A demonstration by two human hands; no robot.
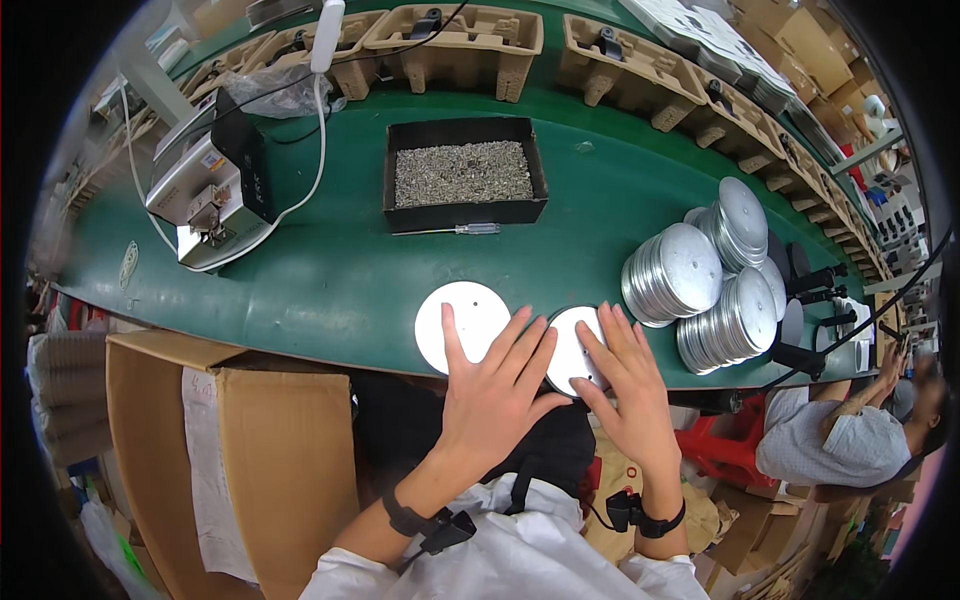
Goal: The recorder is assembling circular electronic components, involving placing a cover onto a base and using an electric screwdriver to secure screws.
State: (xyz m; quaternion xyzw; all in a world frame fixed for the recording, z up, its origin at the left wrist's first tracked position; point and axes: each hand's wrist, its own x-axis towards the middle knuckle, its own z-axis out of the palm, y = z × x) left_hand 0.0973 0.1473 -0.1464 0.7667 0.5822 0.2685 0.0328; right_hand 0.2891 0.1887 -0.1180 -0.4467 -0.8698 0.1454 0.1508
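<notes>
Two round plates lie side by side at the near edge of the green bench. My left hand (492, 395) is open, palm down. Its index finger rests on the left plate (470, 308), which is white with small holes, while its other fingers reach toward the right plate (567, 352). That one has a dark rim. My right hand (628, 395) also has its fingers apart and lies over the right side of the right plate, hiding part of it. Just to the right stand stacks of silvery metal discs (680, 268).
A black tray (465, 217) full of small metal pieces sits behind the plates, with a screwdriver (470, 229) along its front. At left is a boxy machine (205, 180) with a white cable. Cardboard trays (455, 40) line the back. An open carton (290, 440) stands below; a person (835, 440) sits at right.
</notes>
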